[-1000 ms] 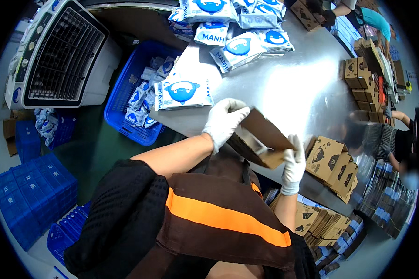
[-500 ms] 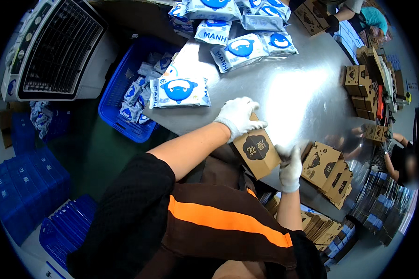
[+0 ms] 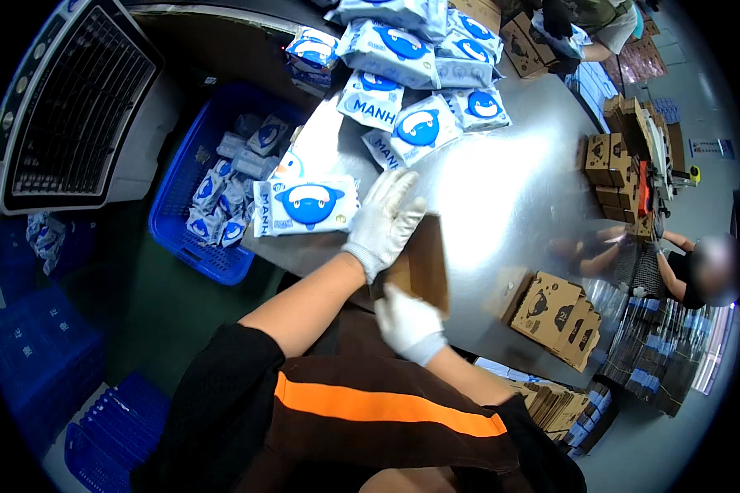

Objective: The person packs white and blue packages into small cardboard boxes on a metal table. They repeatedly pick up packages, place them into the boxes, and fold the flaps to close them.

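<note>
A brown cardboard box [image 3: 430,259] stands tilted at the table's near edge, its plain brown inside turned toward me. My left hand [image 3: 386,226], in a white glove, is against the box's upper left side with its fingers stretched out. At the box's near lower edge, my gloved right hand [image 3: 411,324] has its fingers bent around the cardboard; the fingertips are partly hidden and slightly blurred. Just left of my left hand lies a soft white-and-blue pack [image 3: 308,205] with a cartoon face. More such packs [image 3: 390,53] are piled at the far side.
Shiny metal table [image 3: 501,197]. A stack of flattened cartons [image 3: 555,316] lies on its right. A blue basket [image 3: 193,259] with small packs stands at left, below an air cooler [image 3: 82,107]. Brown boxes [image 3: 612,160] sit farther right, near a co-worker's arms [image 3: 674,267].
The box has moved left and turned from its printed face to its plain inside. My right hand has come left to its near edge. The left hand's fingers have straightened.
</note>
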Tool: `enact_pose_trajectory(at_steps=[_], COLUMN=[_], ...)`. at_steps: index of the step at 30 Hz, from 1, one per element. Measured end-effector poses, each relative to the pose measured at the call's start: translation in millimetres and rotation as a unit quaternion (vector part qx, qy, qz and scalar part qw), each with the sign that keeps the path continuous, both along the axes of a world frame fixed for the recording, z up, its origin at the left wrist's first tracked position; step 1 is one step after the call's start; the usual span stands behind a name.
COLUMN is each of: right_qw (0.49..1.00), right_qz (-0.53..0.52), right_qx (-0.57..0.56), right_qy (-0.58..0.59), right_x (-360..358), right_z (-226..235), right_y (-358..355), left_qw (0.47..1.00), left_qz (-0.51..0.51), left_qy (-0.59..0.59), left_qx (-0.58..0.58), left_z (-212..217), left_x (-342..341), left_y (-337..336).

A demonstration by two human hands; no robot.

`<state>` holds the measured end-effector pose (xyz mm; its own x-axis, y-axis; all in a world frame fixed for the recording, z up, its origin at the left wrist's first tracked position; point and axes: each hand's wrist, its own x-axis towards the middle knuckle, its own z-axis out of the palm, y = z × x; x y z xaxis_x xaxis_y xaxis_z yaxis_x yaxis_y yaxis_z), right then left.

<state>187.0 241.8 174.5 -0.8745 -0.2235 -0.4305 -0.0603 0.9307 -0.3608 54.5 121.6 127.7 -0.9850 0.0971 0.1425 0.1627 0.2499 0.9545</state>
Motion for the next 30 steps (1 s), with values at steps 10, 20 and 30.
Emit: enact_pose_trajectory(at_steps=[10,20,30], right_qw=[0.932,0.977,0.691], right_qz=[0.252,-0.143,-0.385], right_qx=[0.227,0.157,-0.612], right_qy=[0.132,0.011,0.032], right_x=[-310,-118,-2], right_z=[-45,-72,-3], right_y=[36,128,231], left_qw=[0.924,0.937,0.909], left_qz=[-0.210,-0.167,-0.152], left_qy=[-0.156,-0.115,-0.321], left_qx=[-0.278,-0.283,0.217], left_z=[15,-3,-18], left_x=[-33,-25,5], left_y=[12,17,78])
